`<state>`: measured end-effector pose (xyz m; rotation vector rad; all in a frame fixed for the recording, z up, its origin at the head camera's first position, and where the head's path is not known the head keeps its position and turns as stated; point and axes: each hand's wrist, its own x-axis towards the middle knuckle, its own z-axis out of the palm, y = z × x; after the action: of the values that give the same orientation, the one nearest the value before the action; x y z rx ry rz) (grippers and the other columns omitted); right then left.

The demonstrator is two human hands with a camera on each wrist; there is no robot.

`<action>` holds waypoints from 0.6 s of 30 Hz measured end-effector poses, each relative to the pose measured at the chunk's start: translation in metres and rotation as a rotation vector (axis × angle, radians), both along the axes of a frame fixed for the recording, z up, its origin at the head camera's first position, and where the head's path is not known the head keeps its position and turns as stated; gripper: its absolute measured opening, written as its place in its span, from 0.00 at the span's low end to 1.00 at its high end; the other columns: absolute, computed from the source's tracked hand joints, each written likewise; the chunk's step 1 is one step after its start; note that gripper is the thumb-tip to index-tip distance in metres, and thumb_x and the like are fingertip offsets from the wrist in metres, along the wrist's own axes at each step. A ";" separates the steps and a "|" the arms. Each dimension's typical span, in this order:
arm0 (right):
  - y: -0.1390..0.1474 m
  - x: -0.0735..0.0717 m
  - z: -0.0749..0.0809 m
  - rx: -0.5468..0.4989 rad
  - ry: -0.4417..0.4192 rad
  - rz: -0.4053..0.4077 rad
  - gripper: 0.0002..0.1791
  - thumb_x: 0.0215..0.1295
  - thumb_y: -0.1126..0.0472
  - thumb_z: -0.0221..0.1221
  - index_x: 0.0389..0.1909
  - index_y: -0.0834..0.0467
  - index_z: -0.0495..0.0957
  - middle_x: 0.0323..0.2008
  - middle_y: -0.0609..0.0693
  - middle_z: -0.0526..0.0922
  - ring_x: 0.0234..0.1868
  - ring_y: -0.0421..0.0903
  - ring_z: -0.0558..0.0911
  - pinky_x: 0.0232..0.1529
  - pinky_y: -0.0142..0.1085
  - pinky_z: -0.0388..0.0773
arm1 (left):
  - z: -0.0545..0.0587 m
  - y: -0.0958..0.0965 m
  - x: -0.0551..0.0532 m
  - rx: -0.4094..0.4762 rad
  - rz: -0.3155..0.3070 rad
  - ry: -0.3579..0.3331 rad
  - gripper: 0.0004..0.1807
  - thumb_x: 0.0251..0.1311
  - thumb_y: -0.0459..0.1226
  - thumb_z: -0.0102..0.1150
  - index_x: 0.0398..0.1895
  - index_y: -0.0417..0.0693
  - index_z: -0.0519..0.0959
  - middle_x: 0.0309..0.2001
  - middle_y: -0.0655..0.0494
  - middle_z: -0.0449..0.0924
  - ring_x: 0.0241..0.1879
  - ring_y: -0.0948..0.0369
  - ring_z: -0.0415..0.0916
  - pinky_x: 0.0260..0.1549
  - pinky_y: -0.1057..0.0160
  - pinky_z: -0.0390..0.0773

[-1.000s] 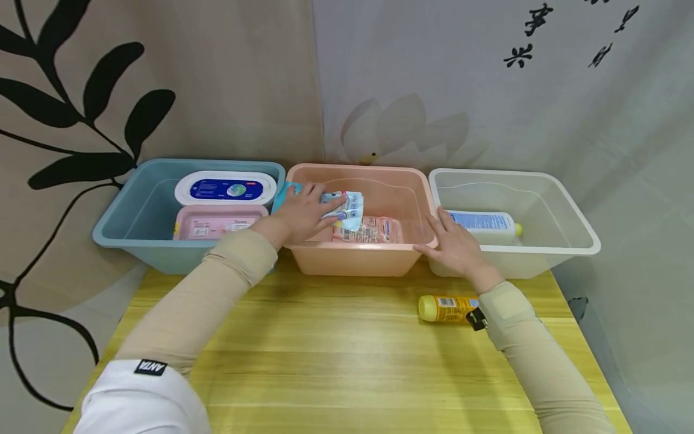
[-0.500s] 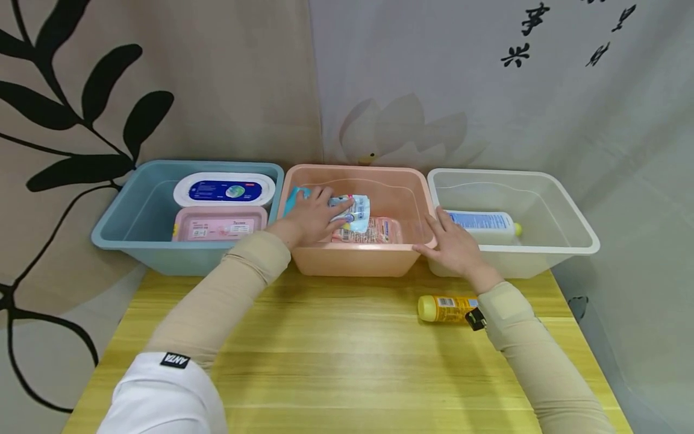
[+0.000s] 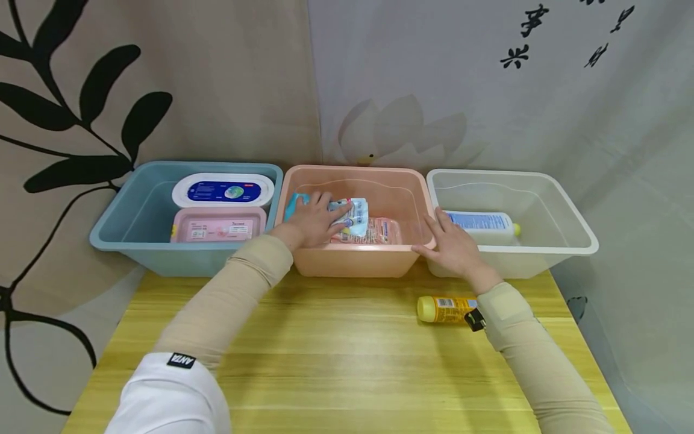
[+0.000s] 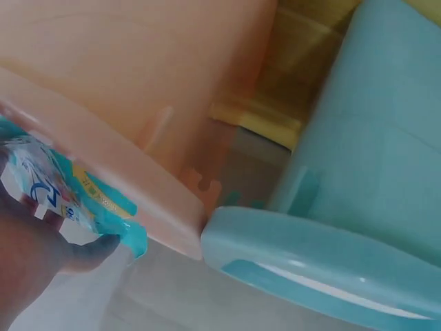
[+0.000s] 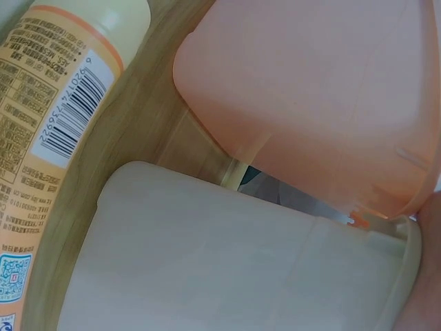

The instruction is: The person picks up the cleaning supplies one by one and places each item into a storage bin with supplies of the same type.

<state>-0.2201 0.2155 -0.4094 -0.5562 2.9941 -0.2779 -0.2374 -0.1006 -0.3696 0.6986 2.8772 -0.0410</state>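
A person's left hand [image 3: 311,222] grips a blue packet [image 3: 356,217], tucked under its fingers inside the pink tub [image 3: 352,263]; the right hand [image 3: 454,246], released, fingers outstretched, touches the tub's rim (yellow bottle [image 3: 444,310] near its wrist).

Entry from above: back right of the middle bin [image 3: 352,263]. Obstacles: left hand [image 3: 314,222] over its left side, right hand [image 3: 451,246] at its right rim.

Looks like a homey corner tbh, can't pin the exact room: leaf-print cloth [image 3: 233,84] and paler flower-print cloth [image 3: 401,54] hung behind a wood-grain counter [image 3: 347,367] with pastel plastic bins [image 3: 352,263] on it.
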 end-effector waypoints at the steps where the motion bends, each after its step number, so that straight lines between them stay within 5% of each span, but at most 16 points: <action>1: 0.000 0.000 0.000 0.002 -0.001 -0.001 0.48 0.62 0.30 0.44 0.73 0.57 0.46 0.73 0.65 0.41 0.71 0.64 0.54 0.68 0.55 0.56 | -0.001 0.000 0.000 0.001 0.003 -0.001 0.32 0.67 0.58 0.36 0.73 0.69 0.46 0.68 0.43 0.50 0.65 0.46 0.49 0.61 0.34 0.55; 18: 0.001 -0.001 -0.003 0.013 0.014 0.004 0.48 0.62 0.31 0.45 0.73 0.57 0.47 0.73 0.65 0.42 0.70 0.65 0.55 0.67 0.55 0.57 | -0.008 0.000 0.001 0.022 0.008 -0.043 0.33 0.67 0.58 0.36 0.74 0.68 0.45 0.69 0.43 0.48 0.66 0.46 0.47 0.60 0.33 0.54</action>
<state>-0.2208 0.2161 -0.4122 -0.5652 3.0062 -0.2557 -0.2361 -0.1006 -0.3779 0.6837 2.8436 0.0063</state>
